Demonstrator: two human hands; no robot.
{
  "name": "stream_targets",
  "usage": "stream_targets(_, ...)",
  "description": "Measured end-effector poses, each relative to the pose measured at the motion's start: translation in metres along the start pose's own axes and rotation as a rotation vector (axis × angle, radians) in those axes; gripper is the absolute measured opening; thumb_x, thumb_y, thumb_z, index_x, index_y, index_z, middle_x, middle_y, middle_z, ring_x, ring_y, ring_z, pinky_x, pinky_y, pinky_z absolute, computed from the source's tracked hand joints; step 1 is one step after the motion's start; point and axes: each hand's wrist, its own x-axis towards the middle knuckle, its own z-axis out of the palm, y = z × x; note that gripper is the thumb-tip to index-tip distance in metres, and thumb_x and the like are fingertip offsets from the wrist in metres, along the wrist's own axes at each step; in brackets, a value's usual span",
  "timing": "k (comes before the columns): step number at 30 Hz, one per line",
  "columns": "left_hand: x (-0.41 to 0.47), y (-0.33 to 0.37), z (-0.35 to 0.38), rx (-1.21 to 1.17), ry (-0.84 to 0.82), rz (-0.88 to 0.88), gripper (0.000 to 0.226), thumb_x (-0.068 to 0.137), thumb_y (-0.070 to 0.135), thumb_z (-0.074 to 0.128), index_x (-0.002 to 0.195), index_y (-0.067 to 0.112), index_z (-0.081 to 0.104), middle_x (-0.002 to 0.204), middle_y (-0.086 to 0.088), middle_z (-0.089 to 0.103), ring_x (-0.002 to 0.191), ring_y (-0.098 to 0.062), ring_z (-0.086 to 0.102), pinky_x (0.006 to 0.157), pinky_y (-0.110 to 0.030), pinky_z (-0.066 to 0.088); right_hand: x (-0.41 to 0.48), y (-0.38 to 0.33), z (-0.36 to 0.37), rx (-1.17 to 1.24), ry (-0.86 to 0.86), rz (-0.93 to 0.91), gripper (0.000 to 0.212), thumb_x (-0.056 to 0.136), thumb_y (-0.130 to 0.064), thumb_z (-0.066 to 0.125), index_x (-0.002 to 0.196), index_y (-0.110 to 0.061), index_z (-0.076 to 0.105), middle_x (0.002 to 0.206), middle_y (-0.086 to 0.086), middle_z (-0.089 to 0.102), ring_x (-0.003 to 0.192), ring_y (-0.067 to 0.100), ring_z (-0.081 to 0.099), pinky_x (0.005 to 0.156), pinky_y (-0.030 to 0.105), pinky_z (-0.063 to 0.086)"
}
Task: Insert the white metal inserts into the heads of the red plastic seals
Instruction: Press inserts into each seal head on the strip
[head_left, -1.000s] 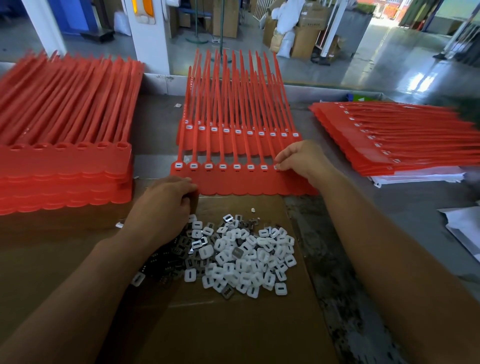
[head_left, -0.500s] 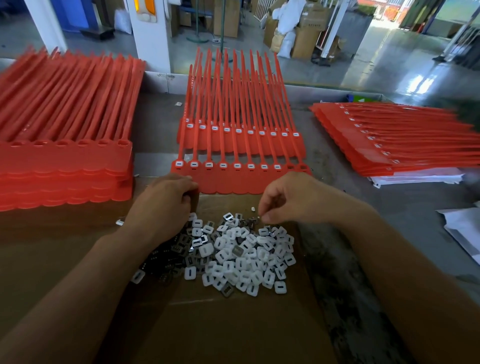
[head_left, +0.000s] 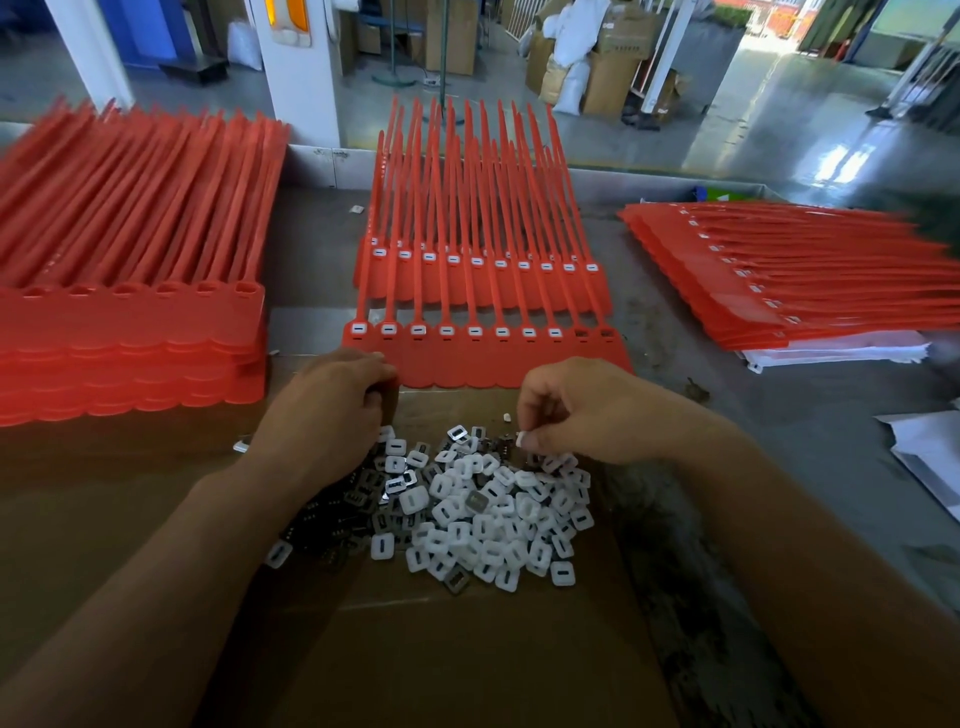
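Observation:
A strip of joined red plastic seals (head_left: 498, 358) lies in front of me, with white inserts in most of its heads; the two heads at the right end (head_left: 595, 332) show none. A pile of white metal inserts (head_left: 483, 514) lies on brown cardboard (head_left: 467, 649) below it. My right hand (head_left: 582, 415) hovers over the pile's far edge and pinches one white insert (head_left: 521, 438) between thumb and fingertips. My left hand (head_left: 332, 415) rests curled at the strip's near left corner, over the pile's left side; what its fingers hold is hidden.
A second filled strip of seals (head_left: 478, 270) lies behind the first. A tall stack of red seals (head_left: 130, 332) stands at the left, another stack (head_left: 779, 280) on white paper at the right. Loose white paper (head_left: 930, 457) lies at the far right.
My right hand left the strip's right heads, came down to the insert pile and now pinches one insert. My left hand stayed put.

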Motion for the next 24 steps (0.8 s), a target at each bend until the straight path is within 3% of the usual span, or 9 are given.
stream_targets(4, 0.0, 0.0, 0.0, 0.001, -0.001, 0.003, 0.037, 0.088, 0.003, 0.046, 0.121, 0.013, 0.059, 0.133, -0.002, 0.052, 0.122, -0.019, 0.045, 0.103, -0.029, 0.03, 0.005, 0.011, -0.008, 0.077, 0.175, 0.041, 0.02, 0.081, -0.017, 0.069, 0.07, -0.027, 0.055, 0.077, -0.008, 0.059, 0.075, 0.008, 0.056, 0.073, 0.026, 0.049)
stream_targets(10, 0.0, 0.001, -0.001, 0.002, -0.011, -0.006, 0.038, 0.089, 0.004, 0.045, 0.122, 0.014, 0.059, 0.135, -0.001, 0.049, 0.124, -0.018, 0.042, 0.104, -0.029, 0.03, 0.026, 0.046, -0.026, 0.119, 0.52, 0.177, 0.016, 0.082, -0.01, 0.067, 0.072, -0.02, 0.059, 0.069, -0.01, 0.055, 0.064, -0.001, 0.048, 0.054, 0.007, 0.035)
stream_targets(13, 0.0, 0.0, -0.001, 0.005, -0.013, -0.006, 0.038, 0.089, 0.004, 0.045, 0.123, 0.014, 0.058, 0.136, 0.0, 0.049, 0.125, -0.018, 0.042, 0.104, -0.029, 0.03, 0.038, 0.06, -0.028, 0.153, 0.623, 0.244, 0.012, 0.083, -0.008, 0.065, 0.077, -0.018, 0.061, 0.077, -0.002, 0.058, 0.071, 0.007, 0.051, 0.06, 0.017, 0.035)
stream_targets(17, 0.001, 0.0, 0.0, -0.002, -0.01, -0.005, 0.038, 0.088, 0.004, 0.045, 0.122, 0.014, 0.058, 0.136, -0.001, 0.049, 0.125, -0.017, 0.042, 0.104, -0.028, 0.029, 0.047, 0.066, -0.029, 0.209, 0.651, 0.273, 0.01, 0.084, -0.008, 0.064, 0.079, -0.017, 0.062, 0.087, 0.002, 0.061, 0.085, 0.013, 0.053, 0.074, 0.023, 0.036)
stream_targets(21, 0.0, 0.0, 0.0, -0.015, 0.005, 0.003, 0.037, 0.088, 0.003, 0.046, 0.121, 0.012, 0.06, 0.134, -0.001, 0.051, 0.125, -0.017, 0.042, 0.104, -0.026, 0.028, 0.051, 0.07, -0.027, 0.192, 0.601, 0.288, 0.008, 0.085, -0.008, 0.063, 0.081, -0.015, 0.064, 0.089, 0.002, 0.06, 0.085, 0.012, 0.052, 0.066, 0.023, 0.036)
stream_targets(24, 0.0, 0.0, 0.0, -0.02, 0.009, 0.009, 0.037, 0.087, 0.003, 0.046, 0.12, 0.012, 0.06, 0.134, -0.002, 0.051, 0.124, -0.017, 0.043, 0.104, -0.028, 0.028, 0.053, 0.073, -0.027, 0.147, 0.583, 0.291, 0.009, 0.085, -0.009, 0.063, 0.081, -0.017, 0.063, 0.088, 0.0, 0.059, 0.085, 0.012, 0.051, 0.07, 0.021, 0.034)
